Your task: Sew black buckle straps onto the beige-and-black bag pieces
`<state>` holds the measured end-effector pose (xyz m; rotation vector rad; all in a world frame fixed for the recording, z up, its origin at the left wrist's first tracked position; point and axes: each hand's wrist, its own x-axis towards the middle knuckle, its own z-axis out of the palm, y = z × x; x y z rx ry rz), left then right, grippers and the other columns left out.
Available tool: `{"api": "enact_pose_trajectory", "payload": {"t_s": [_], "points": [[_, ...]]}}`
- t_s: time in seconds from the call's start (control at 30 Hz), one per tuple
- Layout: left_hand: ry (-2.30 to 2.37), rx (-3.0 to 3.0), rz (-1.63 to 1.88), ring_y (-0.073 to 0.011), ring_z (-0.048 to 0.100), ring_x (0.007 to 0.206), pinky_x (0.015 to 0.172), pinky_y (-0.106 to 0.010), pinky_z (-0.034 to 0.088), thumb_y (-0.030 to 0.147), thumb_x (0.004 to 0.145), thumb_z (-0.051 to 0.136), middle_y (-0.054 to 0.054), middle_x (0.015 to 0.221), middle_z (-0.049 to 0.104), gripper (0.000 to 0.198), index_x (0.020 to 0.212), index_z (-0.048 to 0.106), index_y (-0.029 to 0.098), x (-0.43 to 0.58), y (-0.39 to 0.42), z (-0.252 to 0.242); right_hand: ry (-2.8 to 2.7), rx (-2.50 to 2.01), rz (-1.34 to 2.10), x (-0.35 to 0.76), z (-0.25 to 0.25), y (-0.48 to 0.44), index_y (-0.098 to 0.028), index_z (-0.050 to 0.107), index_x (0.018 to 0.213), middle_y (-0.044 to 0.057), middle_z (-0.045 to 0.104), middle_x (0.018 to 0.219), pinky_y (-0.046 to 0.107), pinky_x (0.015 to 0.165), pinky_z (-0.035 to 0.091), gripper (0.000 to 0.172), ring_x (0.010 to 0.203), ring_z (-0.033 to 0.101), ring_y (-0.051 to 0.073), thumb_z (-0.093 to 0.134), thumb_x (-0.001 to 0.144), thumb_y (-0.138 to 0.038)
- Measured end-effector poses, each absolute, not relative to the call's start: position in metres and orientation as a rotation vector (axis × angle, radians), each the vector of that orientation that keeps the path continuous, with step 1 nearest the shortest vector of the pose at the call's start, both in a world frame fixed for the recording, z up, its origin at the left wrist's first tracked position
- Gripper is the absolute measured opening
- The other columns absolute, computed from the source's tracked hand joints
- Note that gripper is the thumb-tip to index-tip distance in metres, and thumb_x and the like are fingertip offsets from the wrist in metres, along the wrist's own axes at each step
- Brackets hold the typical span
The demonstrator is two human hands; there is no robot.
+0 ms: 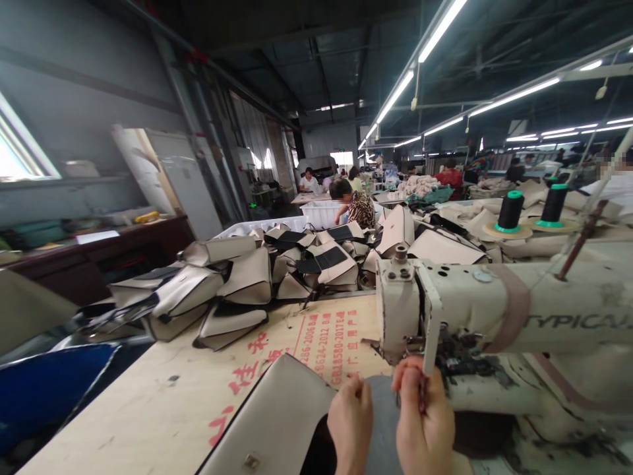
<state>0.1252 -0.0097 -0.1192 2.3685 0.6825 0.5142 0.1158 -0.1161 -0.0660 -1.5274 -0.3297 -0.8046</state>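
Observation:
My left hand point(350, 422) is closed in a pinch beside a beige handbag point(281, 412) with black edging and a small metal clasp; what its fingertips hold, if anything, is too small to make out. My right hand point(424, 419) is closed just below the head of a white sewing machine point(401, 310). A small dark metal piece point(422, 394) shows between its thumb and fingers, its kind unclear. The handbag lies tilted at the near edge of the wooden board, partly behind my left hand. Grey material point(383, 412) shows between the two hands.
Many beige-and-black bags point(247, 274) are heaped behind the wooden board point(163, 396) with red print. Two black thread spools point(509, 211) stand behind the machine. A blue container point(54, 389) is at left. Beyond the heap, a person point(360, 208) in a patterned top bends near white bins point(321, 212).

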Motion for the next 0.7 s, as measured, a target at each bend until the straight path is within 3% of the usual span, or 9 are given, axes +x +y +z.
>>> {"api": "enact_pose_trajectory", "payload": {"t_s": [0.13, 0.27, 0.37, 0.43, 0.53, 0.63, 0.7], "points": [[0.476, 2.665, 0.571, -0.0128, 0.052, 0.055, 0.051, -0.021, 0.026, 0.019, 0.080, 0.042, -0.001, 0.061, 0.059, 0.023, 0.059, 0.052, 0.018, 0.131, -0.019, -0.117, -0.782, -1.876, -1.131, 0.137, -0.070, -0.135, -0.017, 0.052, 0.089, 0.003, 0.058, 0.067, 0.024, 0.056, 0.041, 0.021, 0.060, 0.055, 0.016, 0.030, 0.089, -0.017], [0.241, 3.040, 0.553, -0.0155, 0.058, 0.066, 0.055, -0.022, 0.033, 0.012, 0.082, 0.038, -0.004, 0.072, 0.062, 0.024, 0.069, 0.058, 0.017, 0.153, -0.013, -0.110, -1.056, -1.938, -0.948, 0.138, -0.078, -0.169, -0.019, 0.048, 0.106, 0.001, 0.060, 0.074, 0.022, 0.057, 0.044, 0.025, 0.061, 0.057, 0.014, 0.033, 0.087, -0.015], [0.164, 3.142, 0.549, -0.0201, 0.059, 0.076, 0.061, -0.026, 0.037, 0.011, 0.082, 0.035, -0.008, 0.080, 0.063, 0.027, 0.076, 0.061, 0.016, 0.169, 0.017, -0.095, -0.769, -1.943, -0.782, 0.128, -0.102, -0.204, -0.019, 0.039, 0.122, -0.002, 0.058, 0.068, 0.018, 0.047, 0.044, 0.039, 0.048, 0.055, 0.010, 0.041, 0.089, -0.039], [0.185, 3.165, 0.551, -0.0220, 0.058, 0.077, 0.064, -0.028, 0.039, 0.013, 0.082, 0.035, -0.010, 0.080, 0.063, 0.028, 0.075, 0.061, 0.015, 0.175, 0.043, -0.082, -0.387, -2.075, -0.764, 0.129, -0.122, -0.233, -0.019, 0.042, 0.118, 0.000, 0.060, 0.070, 0.020, 0.042, 0.042, 0.043, 0.046, 0.056, 0.012, 0.036, 0.088, -0.050], [0.296, 3.193, 0.595, -0.0254, 0.057, 0.081, 0.069, -0.034, 0.039, 0.019, 0.086, 0.031, -0.011, 0.081, 0.062, 0.032, 0.077, 0.061, 0.014, 0.169, 0.066, -0.066, 0.020, -2.305, -0.833, 0.152, -0.147, -0.273, -0.017, 0.047, 0.106, 0.007, 0.062, 0.084, 0.024, 0.042, 0.042, 0.034, 0.057, 0.061, 0.018, 0.031, 0.091, -0.044], [0.376, 3.172, 0.732, -0.0272, 0.052, 0.096, 0.080, -0.040, 0.037, 0.027, 0.087, 0.032, -0.010, 0.101, 0.061, 0.030, 0.101, 0.057, 0.016, 0.140, 0.060, -0.066, -0.010, -2.486, -1.015, 0.188, -0.158, -0.291, -0.013, 0.048, 0.098, 0.014, 0.057, 0.093, 0.029, 0.050, 0.046, 0.031, 0.070, 0.061, 0.022, 0.028, 0.091, -0.036], [0.347, 3.120, 0.759, -0.0241, 0.049, 0.102, 0.083, -0.037, 0.037, 0.031, 0.087, 0.036, -0.008, 0.110, 0.058, 0.031, 0.111, 0.052, 0.019, 0.110, 0.048, -0.079, -0.083, -2.569, -1.035, 0.205, -0.160, -0.292, -0.012, 0.050, 0.093, 0.014, 0.056, 0.090, 0.029, 0.055, 0.047, 0.029, 0.073, 0.060, 0.022, 0.026, 0.090, -0.028]]}}
